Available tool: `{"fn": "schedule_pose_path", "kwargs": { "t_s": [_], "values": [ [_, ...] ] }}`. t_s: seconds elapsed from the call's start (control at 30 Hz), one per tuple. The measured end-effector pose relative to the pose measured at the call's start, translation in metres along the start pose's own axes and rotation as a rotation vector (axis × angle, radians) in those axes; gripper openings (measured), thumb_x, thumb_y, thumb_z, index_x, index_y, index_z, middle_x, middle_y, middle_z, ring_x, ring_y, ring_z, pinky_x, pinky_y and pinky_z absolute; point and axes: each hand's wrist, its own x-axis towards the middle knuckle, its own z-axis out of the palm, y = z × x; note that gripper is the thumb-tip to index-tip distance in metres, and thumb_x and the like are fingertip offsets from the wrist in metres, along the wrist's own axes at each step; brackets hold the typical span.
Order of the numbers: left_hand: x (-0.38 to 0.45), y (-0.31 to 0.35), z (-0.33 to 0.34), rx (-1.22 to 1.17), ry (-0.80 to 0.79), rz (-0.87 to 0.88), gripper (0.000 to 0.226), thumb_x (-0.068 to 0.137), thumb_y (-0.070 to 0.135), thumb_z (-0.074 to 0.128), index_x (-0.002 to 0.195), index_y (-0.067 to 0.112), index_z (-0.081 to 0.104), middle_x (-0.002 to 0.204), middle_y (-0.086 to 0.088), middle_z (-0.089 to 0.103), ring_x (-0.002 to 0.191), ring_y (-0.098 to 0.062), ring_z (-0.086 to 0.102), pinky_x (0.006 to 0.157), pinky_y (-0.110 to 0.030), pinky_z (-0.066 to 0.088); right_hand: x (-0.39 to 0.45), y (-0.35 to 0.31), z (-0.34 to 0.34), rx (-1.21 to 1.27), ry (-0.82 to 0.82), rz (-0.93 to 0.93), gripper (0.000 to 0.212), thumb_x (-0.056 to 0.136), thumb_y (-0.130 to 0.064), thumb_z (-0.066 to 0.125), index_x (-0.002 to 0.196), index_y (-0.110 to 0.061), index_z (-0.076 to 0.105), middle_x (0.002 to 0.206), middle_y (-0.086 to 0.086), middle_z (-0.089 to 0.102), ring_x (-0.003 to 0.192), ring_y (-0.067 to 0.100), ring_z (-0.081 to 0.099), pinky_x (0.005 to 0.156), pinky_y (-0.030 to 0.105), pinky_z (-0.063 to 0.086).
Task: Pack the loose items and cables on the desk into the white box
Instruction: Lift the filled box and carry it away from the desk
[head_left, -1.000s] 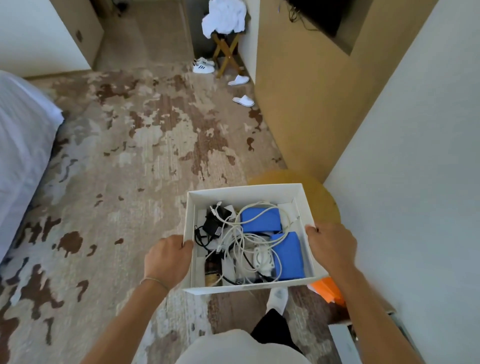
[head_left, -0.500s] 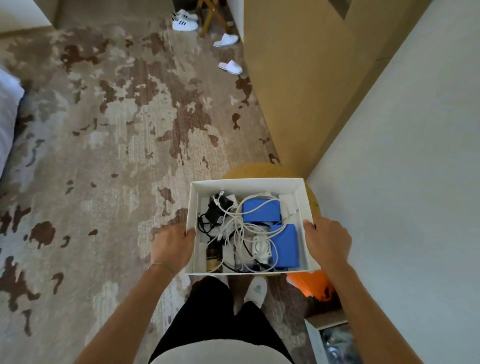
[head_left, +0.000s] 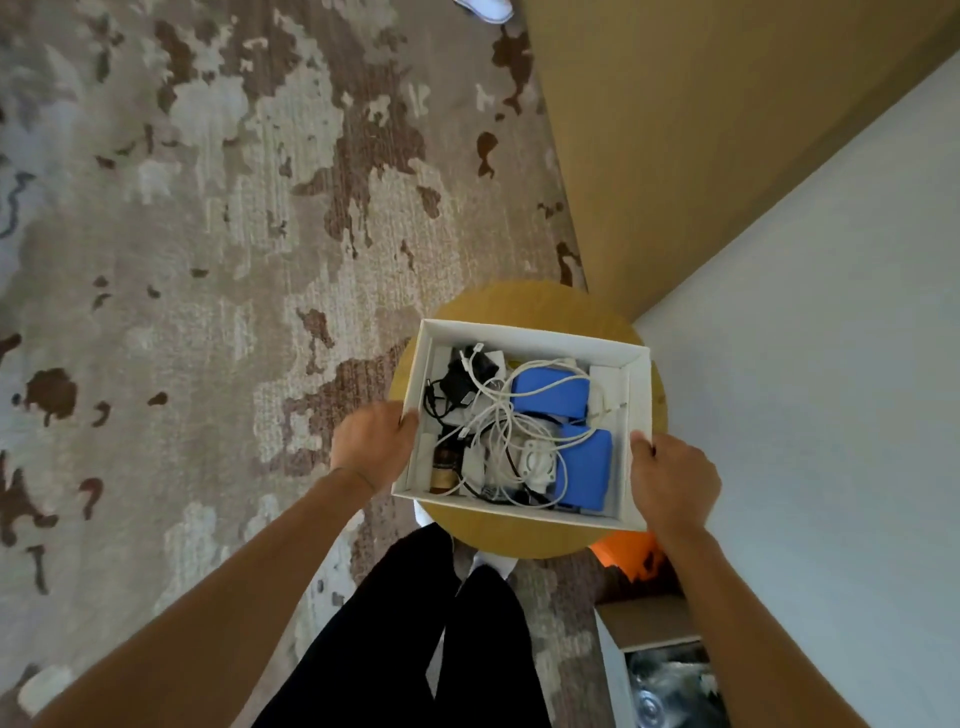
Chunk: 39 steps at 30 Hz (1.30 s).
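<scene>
Carried forward, the open white cardboard box (head_left: 636, 431) of tangled white cables (head_left: 498, 421) now sits over a round yellow wooden stool (head_left: 524, 535), left hand (head_left: 374, 441) and right hand (head_left: 672, 480) gripping its sides.

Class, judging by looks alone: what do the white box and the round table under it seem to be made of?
White box: probably matte cardboard, judging by its thin, straight walls with folded-looking corners and no shine. Round table: looks like wood or wood-look laminate, with a smooth, even tan top; grain is too faint to confirm.

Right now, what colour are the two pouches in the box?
Blue, both pouches in the white box, seen best in the head view.
</scene>
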Motion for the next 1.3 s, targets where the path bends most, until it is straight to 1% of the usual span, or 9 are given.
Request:
{"fn": "schedule_pose_path", "kwargs": {
  "t_s": [0.17, 0.27, 0.4, 0.6, 0.87, 0.97, 1.07, 1.13, 1.3],
  "values": [
    [0.034, -0.004, 0.024, 0.044, -0.071, 0.049, 0.047, 0.103, 0.033, 0.043, 0.059, 0.017, 0.037, 0.055, -0.002, 0.042, 0.057, -0.028, 0.048, 0.052, -0.032, 0.032, 0.015, 0.004, 0.029, 0.008, -0.018, -0.003, 0.046, 0.101, -0.033, 0.054, 0.058, -0.02, 0.04, 0.054, 0.003, 0.048, 0.053, 0.029, 0.051, 0.056, 0.032, 0.039],
    [0.047, -0.007, 0.036, 0.037, -0.086, 0.051, 0.048, 0.103, 0.033, 0.042, 0.058, 0.018, 0.036, 0.053, -0.003, 0.043, 0.054, -0.027, 0.047, 0.049, -0.031, 0.03, 0.018, 0.001, 0.039, 0.019, 0.005, -0.04, 0.046, 0.099, -0.028, 0.059, 0.058, -0.02, 0.039, 0.049, -0.012, 0.025, 0.044, 0.012, 0.029, 0.049, 0.022, 0.02],
    [0.057, -0.012, 0.048, -0.014, -0.091, 0.034, 0.047, 0.103, 0.033, 0.044, 0.058, 0.019, 0.036, 0.056, -0.005, 0.044, 0.056, -0.03, 0.047, 0.051, -0.032, 0.031, 0.022, -0.004, 0.048, 0.043, 0.026, -0.071, 0.047, 0.097, -0.024, 0.063, 0.058, -0.021, 0.038, 0.05, -0.017, 0.019, 0.045, -0.002, 0.017, 0.051, 0.016, 0.01],
    [0.067, -0.017, 0.058, -0.024, -0.089, 0.042, 0.047, 0.103, 0.031, 0.043, 0.06, 0.015, 0.039, 0.053, -0.005, 0.044, 0.052, -0.029, 0.047, 0.049, -0.031, 0.029, 0.023, -0.008, 0.06, 0.111, 0.028, -0.092, 0.062, 0.096, -0.018, 0.066, 0.055, -0.033, 0.021, 0.046, -0.018, 0.022, 0.041, -0.003, 0.02, 0.049, 0.015, 0.012],
    [0.072, -0.018, 0.067, 0.042, -0.084, 0.043, 0.045, 0.104, 0.035, 0.038, 0.065, 0.013, 0.043, 0.054, -0.002, 0.043, 0.052, -0.025, 0.047, 0.046, -0.028, 0.027, 0.022, -0.002, 0.08, 0.065, 0.023, -0.029, 0.055, 0.1, -0.025, 0.058, 0.055, -0.031, 0.027, 0.047, -0.016, 0.028, 0.042, -0.001, 0.027, 0.049, 0.016, 0.015],
    [0.075, -0.015, 0.061, 0.068, -0.194, 0.016, 0.044, 0.104, 0.042, 0.034, 0.069, 0.017, 0.043, 0.062, -0.003, 0.051, 0.063, -0.029, 0.055, 0.053, -0.031, 0.038, 0.031, 0.001, 0.078, -0.093, -0.161, 0.056, 0.041, 0.103, -0.035, 0.048, 0.065, -0.019, 0.046, 0.054, -0.011, 0.034, 0.048, 0.002, 0.029, 0.047, 0.02, 0.017],
    [0.075, -0.009, 0.04, 0.128, -0.38, -0.055, 0.049, 0.102, 0.052, 0.028, 0.1, 0.014, 0.059, 0.097, -0.009, 0.067, 0.086, -0.029, 0.062, 0.071, -0.034, 0.047, 0.041, -0.002, 0.055, -0.211, -0.451, 0.11, 0.027, 0.099, -0.035, 0.044, 0.079, -0.018, 0.051, 0.068, -0.005, 0.049, 0.059, 0.009, 0.043, 0.051, 0.026, 0.028],
    [0.068, -0.003, 0.017, 0.189, -0.419, -0.059, 0.053, 0.102, 0.053, 0.028, 0.113, 0.012, 0.061, 0.105, -0.01, 0.068, 0.092, -0.028, 0.063, 0.078, -0.036, 0.05, 0.041, -0.01, 0.027, -0.222, -0.519, 0.12, 0.023, 0.095, -0.03, 0.046, 0.077, -0.019, 0.054, 0.073, -0.002, 0.056, 0.064, 0.013, 0.05, 0.052, 0.026, 0.031],
    [0.015, 0.033, -0.072, -0.101, -0.148, 0.104, 0.022, 0.099, 0.028, 0.046, 0.102, 0.019, 0.066, 0.095, 0.001, 0.069, 0.084, -0.017, 0.065, 0.076, -0.034, 0.054, 0.009, -0.052, -0.076, 0.308, -0.342, 0.024, 0.03, 0.097, -0.032, 0.053, 0.075, -0.017, 0.068, 0.068, 0.002, 0.066, 0.066, 0.021, 0.063, 0.053, 0.029, 0.041]
  ]
}}
